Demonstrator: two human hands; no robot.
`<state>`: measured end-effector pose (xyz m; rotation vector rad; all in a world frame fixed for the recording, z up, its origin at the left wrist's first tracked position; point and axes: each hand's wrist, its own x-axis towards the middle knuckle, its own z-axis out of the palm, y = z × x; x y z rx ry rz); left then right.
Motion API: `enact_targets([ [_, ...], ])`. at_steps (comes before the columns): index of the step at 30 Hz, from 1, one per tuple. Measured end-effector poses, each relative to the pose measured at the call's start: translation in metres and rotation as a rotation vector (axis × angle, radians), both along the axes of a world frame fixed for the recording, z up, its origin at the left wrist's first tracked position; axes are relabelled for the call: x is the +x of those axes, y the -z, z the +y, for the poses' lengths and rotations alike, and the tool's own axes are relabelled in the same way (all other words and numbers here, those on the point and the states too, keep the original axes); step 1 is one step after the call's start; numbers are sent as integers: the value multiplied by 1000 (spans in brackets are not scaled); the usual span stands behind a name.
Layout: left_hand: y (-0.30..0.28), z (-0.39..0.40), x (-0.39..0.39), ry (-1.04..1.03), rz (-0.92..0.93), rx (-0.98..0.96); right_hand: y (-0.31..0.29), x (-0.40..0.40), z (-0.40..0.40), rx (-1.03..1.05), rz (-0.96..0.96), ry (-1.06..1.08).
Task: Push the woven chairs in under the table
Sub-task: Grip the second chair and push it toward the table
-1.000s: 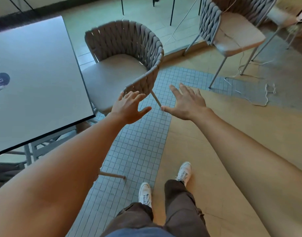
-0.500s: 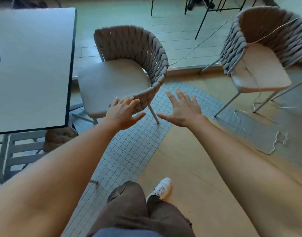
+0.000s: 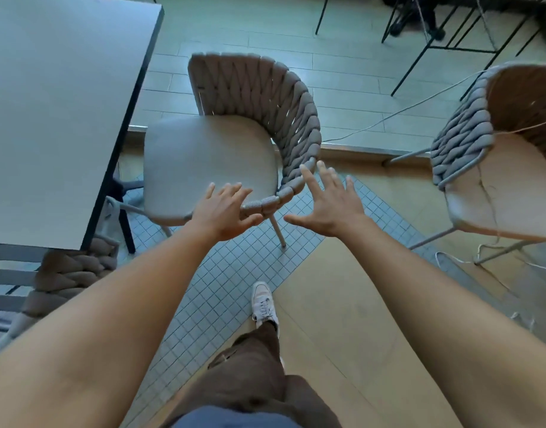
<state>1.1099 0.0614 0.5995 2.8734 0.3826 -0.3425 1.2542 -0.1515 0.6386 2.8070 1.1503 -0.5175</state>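
A grey woven chair stands beside the right edge of the grey table, its seat facing the table and its front just under the tabletop's edge. My left hand is spread open over the near end of its woven backrest. My right hand is open too, fingers apart, just right of the backrest and near its curve, holding nothing. A second woven chair with a tan seat stands apart at the right. The back of a third woven chair shows below the table's near edge.
Thin cords trail across the floor near the right chair. Black metal legs of other furniture stand at the back right. A raised threshold strip runs behind the chairs. My legs and white shoe are below on tiled floor.
I have stepped closer to the near chair. Both hands have moved forward; the left now lies over the backrest's end and the right has come up beside the backrest's curve.
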Motion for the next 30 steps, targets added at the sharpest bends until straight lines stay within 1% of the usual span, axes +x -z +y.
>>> enact_targets([
  [4, 9, 5, 36, -22, 47, -12, 12, 42, 15, -15, 12, -54],
  [8, 14, 10, 55, -61, 86, -30, 24, 73, 30, -39, 49, -118],
  [13, 28, 11, 73, -126, 156, -54, 41, 111, 50, -48, 57, -261],
  [18, 51, 3, 96, -227, 222, -50, 62, 158, 68, -112, 42, -467],
  [21, 68, -9, 108, -237, 275, -76, 82, 187, 78, -166, 45, -589],
  [23, 82, -21, 119, -265, 312, -95, 99, 209, 87, -196, 41, -698],
  [25, 95, -31, 130, -294, 335, -111, 113, 227, 95, -220, -4, -818],
  [30, 121, -59, 167, -419, 278, -138, 139, 265, 116, -306, -56, -1120],
])
